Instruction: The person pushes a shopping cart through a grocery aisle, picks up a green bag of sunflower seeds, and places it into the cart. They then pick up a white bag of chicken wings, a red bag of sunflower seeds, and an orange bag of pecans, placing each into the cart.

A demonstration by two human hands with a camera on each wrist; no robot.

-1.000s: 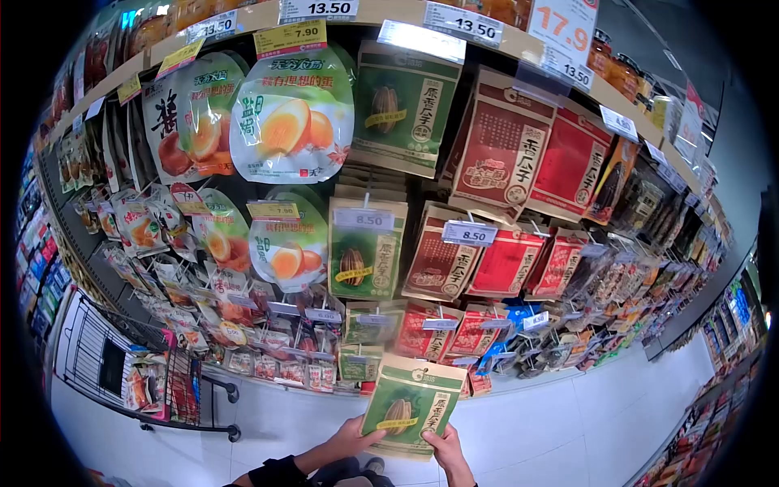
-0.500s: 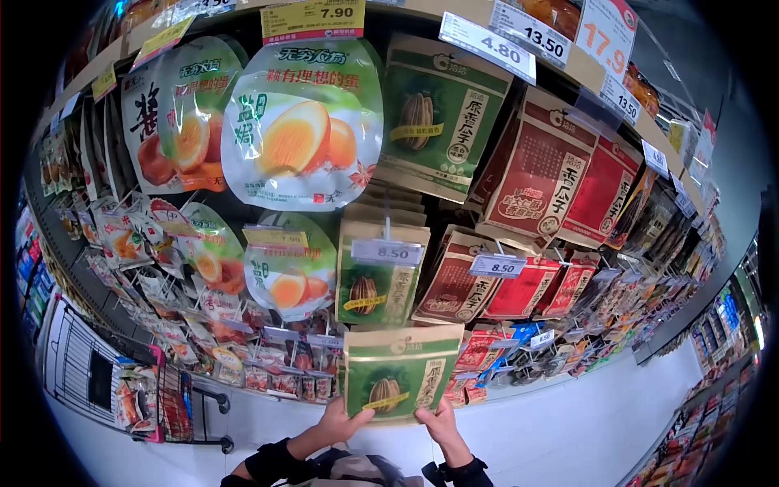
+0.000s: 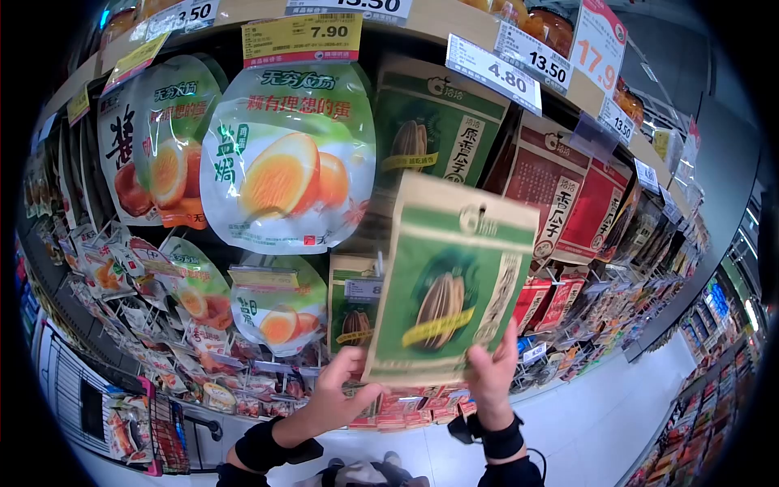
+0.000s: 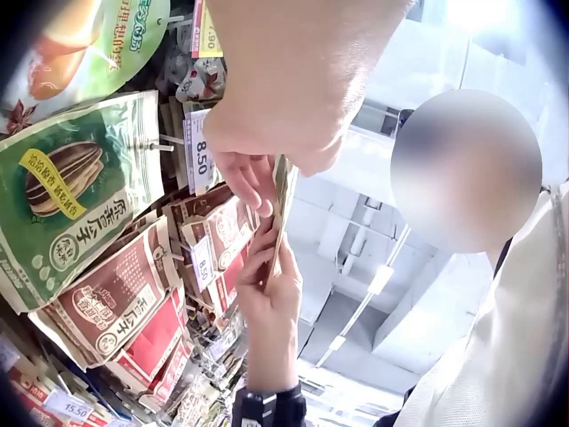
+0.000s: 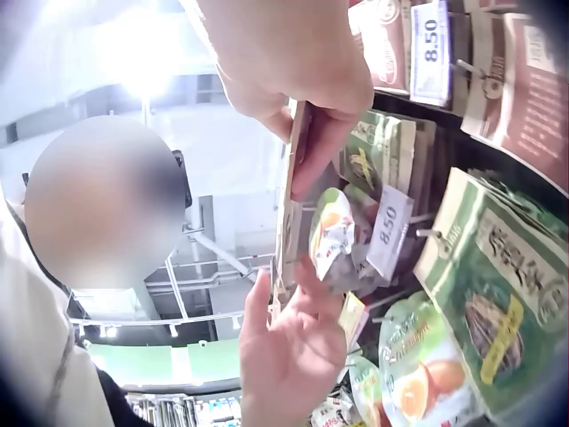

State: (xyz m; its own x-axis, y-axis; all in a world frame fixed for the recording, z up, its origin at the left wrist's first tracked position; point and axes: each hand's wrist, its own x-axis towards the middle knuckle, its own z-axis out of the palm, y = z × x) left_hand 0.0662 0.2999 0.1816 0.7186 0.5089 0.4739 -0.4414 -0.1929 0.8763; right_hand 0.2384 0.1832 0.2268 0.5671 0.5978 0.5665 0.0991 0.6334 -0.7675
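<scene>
A green and tan bag of sunflower seeds (image 3: pixel 442 304) stands tilted in front of the shelf in the head view. My right hand (image 3: pixel 492 377) pinches its lower right corner, thumb on the front and fingers behind. At the lower left edge is my left hand (image 3: pixel 337 394), its fingers reaching behind the bag and its thumb held off the front. From the right wrist view, the left hand (image 5: pixel 293 356) shows a spread thumb beside the bag's thin edge. The left wrist view shows the bag (image 4: pixel 283 209) edge-on between both hands.
Matching green seed bags (image 3: pixel 414 134) hang behind the held one, with red seed bags (image 3: pixel 552 187) to their right. Large egg pouches (image 3: pixel 288 162) hang at left. Price tags (image 3: pixel 493 73) line the shelf edge. A shopping cart (image 3: pixel 81 406) with packets stands lower left.
The seed bag has risen towards the shelf and now looks larger and tilted. My left thumb has come off its front; the right hand still pinches it. The head view has moved nearer the shelf.
</scene>
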